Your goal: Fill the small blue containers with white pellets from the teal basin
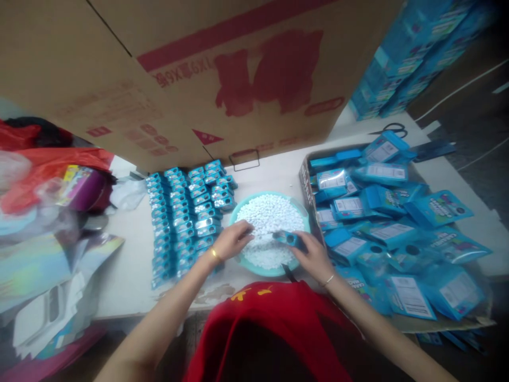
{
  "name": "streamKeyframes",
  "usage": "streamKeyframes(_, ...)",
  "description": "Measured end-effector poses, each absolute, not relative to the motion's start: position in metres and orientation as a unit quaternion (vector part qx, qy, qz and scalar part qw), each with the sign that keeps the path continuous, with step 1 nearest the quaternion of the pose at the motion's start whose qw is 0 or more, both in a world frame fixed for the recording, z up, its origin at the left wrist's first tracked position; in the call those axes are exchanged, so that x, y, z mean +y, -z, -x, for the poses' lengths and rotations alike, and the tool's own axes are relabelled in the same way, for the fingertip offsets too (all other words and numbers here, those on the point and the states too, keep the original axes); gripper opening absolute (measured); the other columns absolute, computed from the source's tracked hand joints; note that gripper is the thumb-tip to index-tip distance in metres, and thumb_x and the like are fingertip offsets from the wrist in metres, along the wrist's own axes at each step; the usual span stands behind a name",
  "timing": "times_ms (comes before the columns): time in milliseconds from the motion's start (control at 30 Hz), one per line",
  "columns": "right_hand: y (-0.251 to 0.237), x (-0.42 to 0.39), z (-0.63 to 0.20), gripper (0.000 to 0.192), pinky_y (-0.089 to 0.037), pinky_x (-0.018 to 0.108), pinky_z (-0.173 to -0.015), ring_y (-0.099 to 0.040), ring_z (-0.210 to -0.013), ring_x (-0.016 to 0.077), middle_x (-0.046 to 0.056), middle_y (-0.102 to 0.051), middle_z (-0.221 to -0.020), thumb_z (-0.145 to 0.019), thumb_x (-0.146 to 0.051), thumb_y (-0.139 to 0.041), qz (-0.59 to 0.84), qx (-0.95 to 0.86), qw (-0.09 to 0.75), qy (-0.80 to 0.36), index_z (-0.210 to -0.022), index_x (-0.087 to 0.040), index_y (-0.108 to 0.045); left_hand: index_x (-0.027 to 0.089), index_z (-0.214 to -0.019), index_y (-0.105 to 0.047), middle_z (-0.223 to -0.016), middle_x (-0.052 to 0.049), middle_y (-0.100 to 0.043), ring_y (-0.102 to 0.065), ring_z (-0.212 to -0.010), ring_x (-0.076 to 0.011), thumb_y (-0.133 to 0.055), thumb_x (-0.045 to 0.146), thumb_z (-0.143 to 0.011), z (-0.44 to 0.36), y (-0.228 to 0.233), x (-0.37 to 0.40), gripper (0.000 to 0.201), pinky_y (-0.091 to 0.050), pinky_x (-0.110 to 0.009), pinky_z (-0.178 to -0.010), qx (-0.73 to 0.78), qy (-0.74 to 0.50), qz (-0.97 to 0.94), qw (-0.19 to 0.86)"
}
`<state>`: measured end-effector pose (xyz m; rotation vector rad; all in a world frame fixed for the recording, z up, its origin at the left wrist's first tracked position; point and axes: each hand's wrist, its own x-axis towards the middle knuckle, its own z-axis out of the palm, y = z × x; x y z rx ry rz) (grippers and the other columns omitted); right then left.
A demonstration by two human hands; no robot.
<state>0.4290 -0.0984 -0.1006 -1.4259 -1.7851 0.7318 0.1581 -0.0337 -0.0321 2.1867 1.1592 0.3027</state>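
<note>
A light-green round basin (pixel 233 215) full of small white pellets (pixel 274 209) stands on the table in front of me. My left hand (pixel 234 239) is at the basin's left side, over the pellets, with fingers pinched together; whatever is between them is too small to make out. Held over the right part of the basin is a small blue box (pixel 286 237) with a dark round spot, gripped at its right end by my right hand (pixel 313 257). Left of the basin, similar small blue boxes (pixel 183 225) stand in several tight columns.
To the right, a shallow carton (pixel 305 183) is heaped with blue packages (pixel 385 231). Scissors (pixel 393 130) lie behind it, near tall blue stacks (pixel 397 63). A large cardboard box (pixel 178 116) blocks the back. Plastic bags (pixel 51 170) and sheets (pixel 35 265) crowd the left.
</note>
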Motion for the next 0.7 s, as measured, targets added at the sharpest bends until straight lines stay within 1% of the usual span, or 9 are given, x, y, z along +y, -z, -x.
streamKeyframes(100, 0.100, -0.092, -0.420, 0.032, -0.049, 0.044, -0.092, -0.058, -0.106, 0.0260, 0.011, -0.063, -0.111, -0.086, -0.029, -0.053, 0.544, -0.708, 0.359, -0.272, -0.117, -0.020, -0.054, 0.018, -0.101, -0.057, -0.095, -0.006, -0.061, -0.058, -0.086, -0.0173, -0.046, 0.029, -0.091, -0.167, -0.001, -0.032, 0.018, -0.046, -0.029, -0.077, 0.410, -0.028, -0.870, 0.273)
streamKeyframes(267, 0.103, -0.088, -0.412, 0.034, -0.049, 0.047, -0.092, -0.057, -0.107, 0.0269, 0.012, -0.062, -0.111, -0.084, -0.024, -0.052, 0.511, -0.741, 0.354, -0.255, -0.119, -0.019, -0.053, 0.016, -0.099, -0.058, -0.094, -0.009, -0.060, -0.058, -0.086, -0.0205, -0.042, 0.026, -0.092, -0.207, -0.037, -0.039, 0.020, -0.047, -0.029, -0.069, 0.427, 0.149, -0.881, 0.141)
streamKeyframes(333, 0.104, -0.088, -0.411, 0.035, -0.050, 0.047, -0.091, -0.057, -0.105, 0.0268, 0.011, -0.062, -0.110, -0.084, -0.023, -0.052, 0.502, -0.747, 0.357, -0.252, -0.119, -0.021, -0.052, 0.014, -0.097, -0.058, -0.092, -0.010, -0.060, -0.058, -0.085, -0.0219, -0.040, 0.020, -0.092, -0.223, -0.048, -0.044, 0.020, -0.047, -0.031, -0.067, 0.418, 0.180, -0.885, 0.101)
streamKeyframes(433, 0.105, -0.088, -0.412, 0.035, -0.050, 0.047, -0.090, -0.058, -0.105, 0.0267, 0.011, -0.063, -0.110, -0.084, -0.022, -0.051, 0.501, -0.746, 0.360, -0.250, -0.119, -0.021, -0.052, 0.014, -0.091, -0.059, -0.089, -0.011, -0.059, -0.057, -0.085, -0.0231, -0.040, 0.013, -0.090, -0.232, -0.058, -0.048, 0.019, -0.047, -0.033, -0.067, 0.398, 0.186, -0.896, 0.072)
streamKeyframes(500, 0.106, -0.089, -0.415, 0.035, -0.050, 0.046, -0.091, -0.057, -0.106, 0.0268, 0.011, -0.063, -0.110, -0.085, -0.022, -0.051, 0.508, -0.742, 0.363, -0.246, -0.119, -0.021, -0.052, 0.014, -0.091, -0.058, -0.091, -0.010, -0.059, -0.056, -0.086, -0.0225, -0.041, 0.014, -0.090, -0.223, -0.054, -0.044, 0.017, -0.047, -0.033, -0.068, 0.414, 0.171, -0.892, 0.066)
streamKeyframes(567, 0.105, -0.089, -0.420, 0.035, -0.049, 0.046, -0.092, -0.057, -0.107, 0.0268, 0.012, -0.062, -0.111, -0.085, -0.022, -0.050, 0.518, -0.733, 0.369, -0.242, -0.120, -0.020, -0.051, 0.015, -0.094, -0.058, -0.094, -0.010, -0.058, -0.056, -0.088, -0.0221, -0.042, 0.018, -0.090, -0.203, -0.037, -0.037, 0.017, -0.047, -0.032, -0.071, 0.452, 0.156, -0.875, 0.075)
streamKeyframes(633, 0.105, -0.090, -0.427, 0.034, -0.048, 0.045, -0.093, -0.057, -0.107, 0.0264, 0.012, -0.062, -0.112, -0.085, -0.024, -0.052, 0.534, -0.716, 0.380, -0.240, -0.119, -0.019, -0.052, 0.015, -0.095, -0.057, -0.097, -0.011, -0.058, -0.056, -0.091, -0.0227, -0.042, 0.020, -0.090, -0.180, -0.006, -0.030, 0.016, -0.048, -0.033, -0.074, 0.499, 0.158, -0.845, 0.108)
streamKeyframes(700, 0.104, -0.090, -0.434, 0.034, -0.048, 0.044, -0.092, -0.058, -0.105, 0.0259, 0.011, -0.062, -0.111, -0.086, -0.029, -0.054, 0.552, -0.695, 0.392, -0.241, -0.118, -0.020, -0.052, 0.014, -0.095, -0.057, -0.099, -0.012, -0.058, -0.056, -0.094, -0.0240, -0.043, 0.017, -0.089, -0.165, 0.033, -0.025, 0.016, -0.048, -0.036, -0.078, 0.536, 0.162, -0.813, 0.160)
